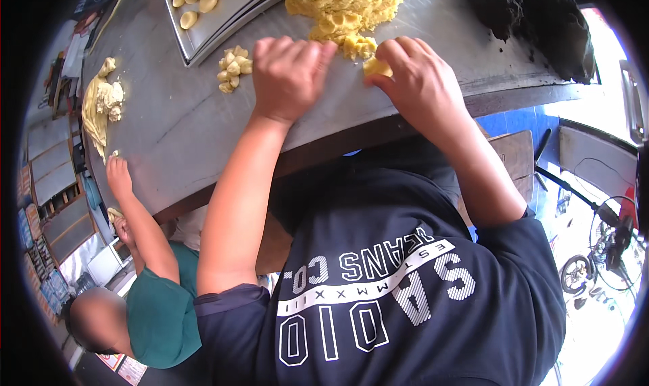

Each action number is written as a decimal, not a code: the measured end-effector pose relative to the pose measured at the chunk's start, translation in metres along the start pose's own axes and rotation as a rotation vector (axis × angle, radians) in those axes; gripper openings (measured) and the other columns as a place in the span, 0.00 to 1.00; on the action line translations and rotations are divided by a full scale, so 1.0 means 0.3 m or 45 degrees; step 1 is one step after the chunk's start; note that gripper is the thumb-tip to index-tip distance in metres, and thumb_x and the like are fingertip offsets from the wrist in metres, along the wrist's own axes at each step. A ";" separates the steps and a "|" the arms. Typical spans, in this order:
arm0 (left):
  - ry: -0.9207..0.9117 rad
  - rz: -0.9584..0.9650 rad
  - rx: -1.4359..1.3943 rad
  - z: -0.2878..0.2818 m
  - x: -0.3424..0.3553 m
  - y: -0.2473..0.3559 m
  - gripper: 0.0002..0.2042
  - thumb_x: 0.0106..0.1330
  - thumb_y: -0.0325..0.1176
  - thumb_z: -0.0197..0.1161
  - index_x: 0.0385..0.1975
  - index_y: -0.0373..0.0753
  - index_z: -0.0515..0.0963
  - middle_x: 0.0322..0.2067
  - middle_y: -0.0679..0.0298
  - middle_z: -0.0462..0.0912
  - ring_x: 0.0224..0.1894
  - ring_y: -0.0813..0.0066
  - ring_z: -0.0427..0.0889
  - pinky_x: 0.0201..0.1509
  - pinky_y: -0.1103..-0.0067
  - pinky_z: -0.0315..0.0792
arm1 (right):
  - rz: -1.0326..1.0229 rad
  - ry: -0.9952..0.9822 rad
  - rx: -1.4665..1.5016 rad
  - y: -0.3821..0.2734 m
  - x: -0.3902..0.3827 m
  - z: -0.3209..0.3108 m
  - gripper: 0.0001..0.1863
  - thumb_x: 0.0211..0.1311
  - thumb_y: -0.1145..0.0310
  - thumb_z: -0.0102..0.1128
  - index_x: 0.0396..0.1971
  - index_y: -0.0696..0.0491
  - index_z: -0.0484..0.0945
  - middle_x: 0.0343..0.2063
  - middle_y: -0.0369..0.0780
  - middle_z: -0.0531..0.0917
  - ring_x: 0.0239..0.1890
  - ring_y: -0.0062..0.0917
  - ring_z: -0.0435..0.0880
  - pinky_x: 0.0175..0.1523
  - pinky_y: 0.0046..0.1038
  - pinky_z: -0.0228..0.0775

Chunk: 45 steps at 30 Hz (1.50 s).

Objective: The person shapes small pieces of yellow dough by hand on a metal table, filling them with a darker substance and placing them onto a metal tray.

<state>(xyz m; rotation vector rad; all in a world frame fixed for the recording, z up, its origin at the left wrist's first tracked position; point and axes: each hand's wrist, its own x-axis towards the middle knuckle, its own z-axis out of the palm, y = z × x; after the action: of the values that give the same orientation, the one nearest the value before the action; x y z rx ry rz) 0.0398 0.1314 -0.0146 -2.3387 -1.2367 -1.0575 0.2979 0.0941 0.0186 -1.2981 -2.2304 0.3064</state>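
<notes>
A large crumbly mound of yellow dough (345, 1) lies on the steel table (189, 136) at the top of the view. My left hand (289, 75) is curled just below and left of it, slightly blurred; what it holds, if anything, is hidden. My right hand (422, 88) grips a small yellow dough piece (376, 67) at the mound's lower right. Several small pale dough pieces (234, 69) sit in a pile left of my left hand.
A metal tray (213, 38) with several dough balls is at upper left, dark bundled plastic (561, 44) at upper right. A co-worker in green (162, 311) works at lower left by pale dough (108, 99). A bicycle (612, 251) stands beyond the right side.
</notes>
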 end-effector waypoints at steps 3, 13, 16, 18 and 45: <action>0.214 -0.205 -0.120 -0.015 0.004 0.007 0.15 0.78 0.37 0.71 0.25 0.46 0.82 0.22 0.69 0.80 0.26 0.63 0.79 0.45 0.64 0.68 | -0.052 -0.083 -0.045 0.040 -0.004 0.003 0.10 0.71 0.66 0.74 0.45 0.52 0.85 0.46 0.42 0.89 0.53 0.40 0.88 0.57 0.41 0.85; -0.201 -0.820 -0.213 -0.287 -0.087 0.002 0.17 0.89 0.41 0.64 0.47 0.34 0.94 0.26 0.67 0.83 0.27 0.79 0.77 0.36 0.77 0.70 | -0.090 -0.138 0.235 0.060 0.015 -0.010 0.10 0.69 0.64 0.77 0.41 0.54 0.87 0.47 0.39 0.86 0.53 0.38 0.88 0.57 0.39 0.85; -0.402 -0.469 0.460 -0.367 -0.226 0.107 0.11 0.84 0.38 0.69 0.45 0.39 0.95 0.35 0.64 0.88 0.37 0.67 0.86 0.44 0.67 0.75 | -0.092 0.113 -0.011 0.059 -0.041 -0.018 0.13 0.67 0.66 0.78 0.48 0.54 0.89 0.48 0.41 0.87 0.50 0.40 0.89 0.55 0.41 0.86; -0.446 -0.475 0.558 -0.356 -0.253 0.159 0.09 0.81 0.36 0.71 0.41 0.40 0.94 0.38 0.62 0.88 0.43 0.62 0.87 0.49 0.64 0.76 | -0.145 0.057 0.091 0.045 -0.049 -0.006 0.15 0.67 0.66 0.78 0.50 0.52 0.90 0.49 0.41 0.88 0.51 0.40 0.89 0.57 0.41 0.86; -0.269 -0.607 -0.410 -0.216 -0.139 0.169 0.15 0.53 0.30 0.84 0.33 0.37 0.81 0.34 0.58 0.85 0.33 0.50 0.87 0.38 0.62 0.81 | -0.432 -0.031 0.665 -0.200 0.007 0.098 0.15 0.54 0.77 0.77 0.44 0.55 0.91 0.44 0.41 0.90 0.50 0.41 0.91 0.57 0.40 0.87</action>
<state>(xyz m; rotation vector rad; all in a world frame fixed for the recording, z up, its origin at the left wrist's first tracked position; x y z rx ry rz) 0.0351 0.0412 0.0040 -2.5042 -1.8982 -1.2547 0.2367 0.0672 0.0216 -0.6350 -2.1406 0.7167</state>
